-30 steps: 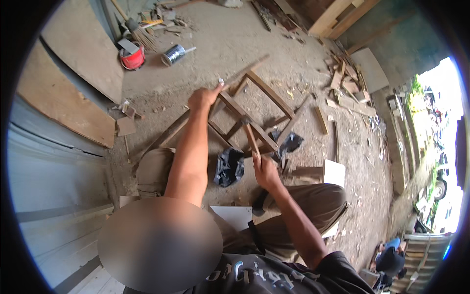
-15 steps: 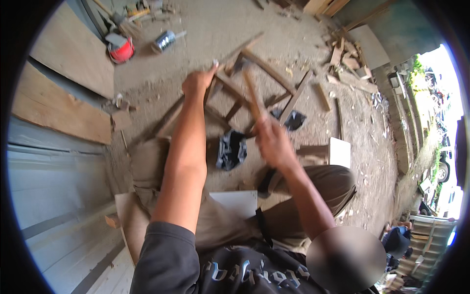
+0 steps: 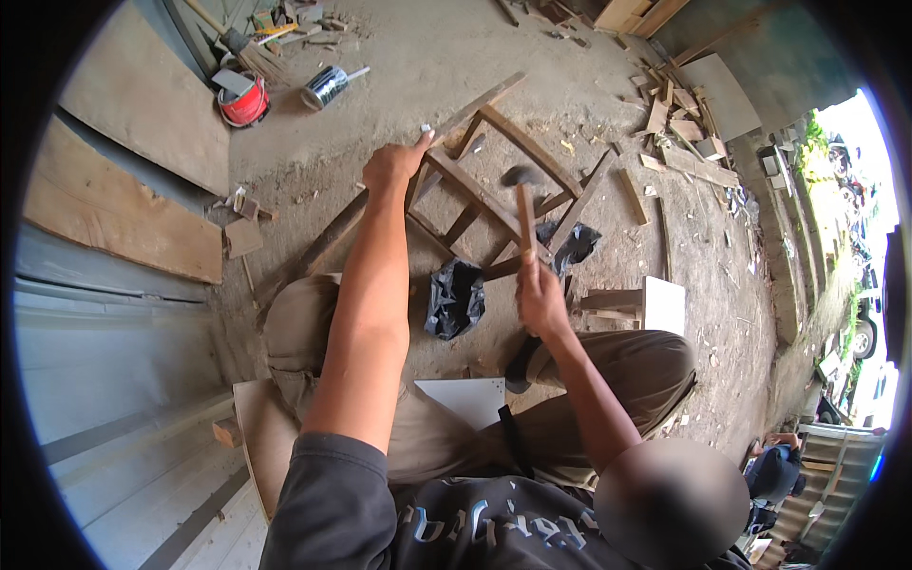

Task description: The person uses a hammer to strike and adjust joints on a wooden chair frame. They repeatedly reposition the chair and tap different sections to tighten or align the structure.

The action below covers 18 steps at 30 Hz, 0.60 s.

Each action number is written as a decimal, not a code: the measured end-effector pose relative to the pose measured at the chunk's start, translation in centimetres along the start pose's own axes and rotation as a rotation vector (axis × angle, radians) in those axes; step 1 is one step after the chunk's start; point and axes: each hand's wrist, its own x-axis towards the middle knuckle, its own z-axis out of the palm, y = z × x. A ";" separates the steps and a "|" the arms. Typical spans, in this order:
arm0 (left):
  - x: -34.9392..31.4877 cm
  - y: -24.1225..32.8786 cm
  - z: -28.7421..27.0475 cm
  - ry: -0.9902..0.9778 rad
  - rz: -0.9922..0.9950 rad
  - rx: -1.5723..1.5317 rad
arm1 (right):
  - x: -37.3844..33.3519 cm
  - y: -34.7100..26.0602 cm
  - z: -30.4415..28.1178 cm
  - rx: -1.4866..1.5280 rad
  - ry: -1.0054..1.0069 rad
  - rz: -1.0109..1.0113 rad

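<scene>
My right hand [image 3: 543, 302] is wrapped round the wooden handle of a hammer [image 3: 527, 218]. The dark hammer head, smeared by motion, is over the opening of a wooden frame with legs [image 3: 484, 201], which looks like a stool or chair frame lying tilted on the ground. My left hand [image 3: 394, 165] is closed on the frame's left upper corner, thumb stretched along the wood. Something small and white shows at the thumb tip; I cannot make out what. A crumpled black plastic bag [image 3: 456, 299] lies between my knees, and another black bag [image 3: 576, 245] lies by the frame's right legs.
A white-topped wooden piece [image 3: 663, 306] stands by my right knee. Scrap wood [image 3: 679, 123] is heaped at the far right. A red bucket [image 3: 245, 101] and a metallic can [image 3: 325, 87] are at the far left. Boards [image 3: 123, 204] lean on the left; a person [image 3: 774, 470] is at lower right.
The hammer head has moved right and nearer to me, away from the frame's upper corner. My right hand has dropped slightly. My left hand keeps its place on the frame.
</scene>
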 end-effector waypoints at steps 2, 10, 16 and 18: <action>0.1 0.3 0.0 -0.037 0.007 0.007 | 0.1 -1.5 -0.1 -0.115 -0.072 0.158; 0.2 -1.6 0.3 -0.033 -0.002 0.027 | -0.4 -8.3 0.0 0.097 0.131 -0.451; -1.2 0.6 0.2 0.009 0.006 0.044 | -3.2 -1.7 2.1 -0.127 -0.090 0.161; 0.5 -0.6 0.7 0.014 0.047 -0.028 | -4.0 -2.4 2.4 0.099 -0.183 0.174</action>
